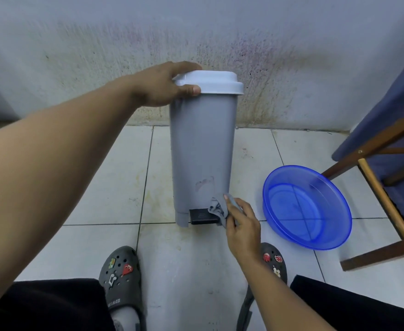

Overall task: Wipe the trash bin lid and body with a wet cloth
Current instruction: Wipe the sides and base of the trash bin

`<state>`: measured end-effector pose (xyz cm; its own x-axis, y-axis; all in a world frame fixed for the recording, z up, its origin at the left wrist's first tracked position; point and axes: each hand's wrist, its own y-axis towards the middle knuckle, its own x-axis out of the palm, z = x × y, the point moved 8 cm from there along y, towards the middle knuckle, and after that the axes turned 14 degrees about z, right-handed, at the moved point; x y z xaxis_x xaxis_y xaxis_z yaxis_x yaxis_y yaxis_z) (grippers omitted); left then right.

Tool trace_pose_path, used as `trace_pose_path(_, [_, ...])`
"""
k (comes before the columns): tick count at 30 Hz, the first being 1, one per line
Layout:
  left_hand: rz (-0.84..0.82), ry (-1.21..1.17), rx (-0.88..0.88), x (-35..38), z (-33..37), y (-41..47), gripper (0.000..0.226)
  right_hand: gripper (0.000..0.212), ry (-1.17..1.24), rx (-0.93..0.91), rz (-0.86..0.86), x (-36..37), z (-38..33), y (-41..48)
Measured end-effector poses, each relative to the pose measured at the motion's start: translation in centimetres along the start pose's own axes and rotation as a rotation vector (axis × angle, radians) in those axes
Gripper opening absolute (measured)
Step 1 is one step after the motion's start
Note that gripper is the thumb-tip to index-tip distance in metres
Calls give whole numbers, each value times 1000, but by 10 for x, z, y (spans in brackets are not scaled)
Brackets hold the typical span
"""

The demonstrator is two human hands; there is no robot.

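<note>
A tall grey trash bin (202, 149) stands upright on the tiled floor against the wall, with a pale lid (215, 82) on top and a black foot pedal (201, 216) at its base. My left hand (167, 86) grips the left edge of the lid, thumb in front and fingers over the top. My right hand (241, 223) holds a crumpled grey cloth (219, 207) against the bin's lower right side, just above the pedal. A wet smear shows on the bin body above the cloth.
A blue plastic basin (307, 206) holding water sits on the floor right of the bin. A wooden folding chair with blue fabric (387, 149) stands at the far right. My feet in grey clogs (121, 278) are planted in front of the bin.
</note>
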<state>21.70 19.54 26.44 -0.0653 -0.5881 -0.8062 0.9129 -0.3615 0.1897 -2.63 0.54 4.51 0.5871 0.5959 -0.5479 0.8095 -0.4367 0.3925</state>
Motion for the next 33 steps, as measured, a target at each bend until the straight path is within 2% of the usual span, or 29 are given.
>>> trace_pose_path(3, [-12,0,2,-1,0,-2,60,69,-33,28,-17,-3,6,-9])
trace_pose_path(6, [-20,4,5,0,-2,-3,61,58,-137,-4,-90,-5,-1,-4])
trace_pose_path(11, [-25,102,14,4,-2,-1,67,60,-411,-275,-421,18,-51,11])
trace_pose_path(15, [-47,172,24,7,1,3,71,45,-609,-455,-618,35,-95,13])
trace_pose_path(19, [-39,270,31,10,9,8,78,24,-658,-565,-659,52,-128,6])
trace_pose_path(23, [-27,254,-6,12,11,14,77,26,-615,-613,-695,62,-133,-4])
trace_pose_path(26, [-26,176,-32,12,4,13,74,28,-630,-517,-678,52,-115,4])
trace_pose_path(29, [-9,136,-34,12,3,9,72,47,-563,-275,-605,32,-72,17])
trace_pose_path(31, [1,115,-41,12,2,7,71,57,-427,-11,-492,14,-40,27])
trace_pose_path(33, [15,102,-47,11,1,6,71,52,-125,375,-401,3,-14,26])
